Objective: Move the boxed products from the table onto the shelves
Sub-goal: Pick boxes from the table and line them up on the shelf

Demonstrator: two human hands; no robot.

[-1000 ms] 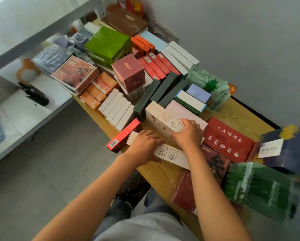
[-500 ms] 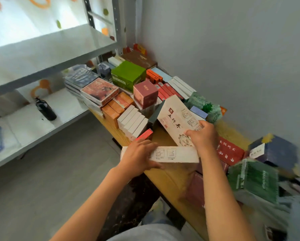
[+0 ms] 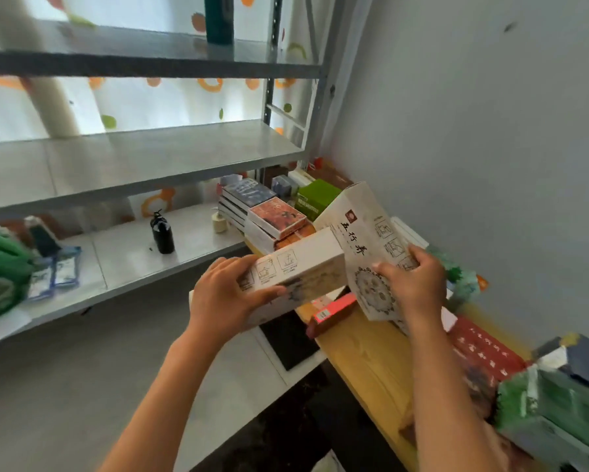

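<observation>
Head view — two cream printed boxes (image 3: 300, 267)

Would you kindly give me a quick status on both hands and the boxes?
Left hand grips one long cream printed carton. Right hand grips second cream carton. Both lifted off table. Grey metal shelf ahead, path open.
</observation>
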